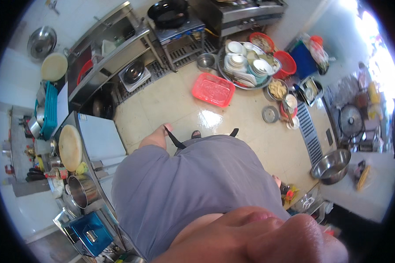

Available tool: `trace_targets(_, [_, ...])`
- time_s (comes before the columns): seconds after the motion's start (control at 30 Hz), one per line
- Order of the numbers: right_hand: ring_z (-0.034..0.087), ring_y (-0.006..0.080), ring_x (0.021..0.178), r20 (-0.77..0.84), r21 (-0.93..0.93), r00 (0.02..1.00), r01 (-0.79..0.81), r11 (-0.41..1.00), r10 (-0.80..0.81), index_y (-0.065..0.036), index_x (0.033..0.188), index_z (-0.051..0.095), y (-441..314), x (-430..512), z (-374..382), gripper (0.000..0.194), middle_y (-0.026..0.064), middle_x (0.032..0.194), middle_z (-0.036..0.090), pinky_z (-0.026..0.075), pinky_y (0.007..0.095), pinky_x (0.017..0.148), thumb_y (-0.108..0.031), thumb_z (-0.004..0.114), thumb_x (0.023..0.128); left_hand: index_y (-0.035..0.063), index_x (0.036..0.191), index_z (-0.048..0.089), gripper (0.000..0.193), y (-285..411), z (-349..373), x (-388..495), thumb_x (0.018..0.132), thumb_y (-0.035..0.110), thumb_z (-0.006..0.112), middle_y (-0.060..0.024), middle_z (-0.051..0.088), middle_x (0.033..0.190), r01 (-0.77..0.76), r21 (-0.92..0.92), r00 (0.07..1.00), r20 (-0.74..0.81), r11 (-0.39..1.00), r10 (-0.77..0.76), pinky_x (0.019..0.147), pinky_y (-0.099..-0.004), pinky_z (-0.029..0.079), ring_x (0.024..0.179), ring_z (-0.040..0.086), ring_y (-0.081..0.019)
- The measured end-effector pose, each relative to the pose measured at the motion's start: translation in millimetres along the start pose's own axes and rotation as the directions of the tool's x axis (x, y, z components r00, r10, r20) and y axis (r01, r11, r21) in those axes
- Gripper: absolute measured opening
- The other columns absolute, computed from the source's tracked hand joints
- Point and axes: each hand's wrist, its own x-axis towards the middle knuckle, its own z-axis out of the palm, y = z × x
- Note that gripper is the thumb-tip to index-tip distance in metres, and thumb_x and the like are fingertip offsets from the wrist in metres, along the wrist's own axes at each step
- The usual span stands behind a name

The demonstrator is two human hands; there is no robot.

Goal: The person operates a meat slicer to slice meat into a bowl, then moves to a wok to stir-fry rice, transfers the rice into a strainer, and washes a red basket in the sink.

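Note:
My left hand (167, 127) is out in front of my body on the left, with a black strap (175, 138) running from its fingers to the front of my grey shirt (197, 177). The fingers appear closed on the strap's end. A second short black strap end (234, 132) sticks out past the shirt, further right. Only a small bit of my right hand (276, 180) shows at the shirt's right edge; the rest is hidden behind my body. On the tiled floor ahead lies a red plastic basket (213, 90).
A large basin (245, 86) of stacked dishes stands beyond the basket. A steel bowl of pale food (277, 88) is beside it. Steel sinks (118, 59) and a wok (168, 14) line the far side. To my left is a worktop with a round cutting board (70, 148).

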Motion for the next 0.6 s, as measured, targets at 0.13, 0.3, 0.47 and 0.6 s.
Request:
trace_targets(0.13, [0.057,0.0191,0.061,0.000,-0.565,0.994,0.087,0.821,-0.105,-0.003,0.098,0.057,-27,68,-25,0.019,0.0105,0.073,0.060,0.048,0.0348,0.050,-0.020,0.055,0.090,0.0152,0.125,0.061,0.046,-7,-70,-42,0.088,0.040,0.054,-0.0089,0.060,0.128,0.418,0.796,0.797,-0.091,0.437,-0.597,0.102,-0.0471,0.041,0.116,0.058,-0.0280])
trace_targets(0.3, [0.059,0.0163,0.068,0.220,-0.668,0.966,0.251,0.701,-0.137,-0.006,0.099,0.061,-175,69,135,0.020,0.0071,0.075,0.061,0.050,0.0341,0.059,-0.023,0.055,0.089,0.0141,0.123,0.061,0.045,-81,-173,-85,0.088,0.041,0.057,-0.0093,0.062,0.120,0.515,-0.075,0.826,-0.222,0.854,-0.518,0.094,-0.0441,0.043,0.103,0.061,-0.0267])
trace_targets(0.47, [0.058,0.0146,0.063,0.149,-0.690,0.989,0.121,0.714,-0.024,-0.010,0.103,0.061,-264,14,214,0.019,0.0035,0.074,0.060,0.050,0.0337,0.057,-0.022,0.055,0.090,0.0089,0.108,0.064,0.035,-61,-212,0,0.090,0.037,0.058,-0.0085,0.065,0.099,0.532,0.173,0.814,-0.375,0.829,-0.444,0.076,-0.0411,0.049,0.088,0.061,-0.0211])
trace_targets(0.6, [0.057,0.0151,0.059,0.238,-0.800,0.971,0.206,0.563,-0.016,-0.010,0.102,0.058,-302,89,244,0.017,0.0033,0.071,0.059,0.049,0.0338,0.053,-0.022,0.056,0.089,0.0091,0.115,0.061,0.041,33,-213,116,0.086,0.038,0.060,-0.0041,0.065,0.100,0.062,-0.691,0.934,-0.214,0.720,-0.286,0.073,-0.0405,0.049,0.086,0.060,-0.0175])
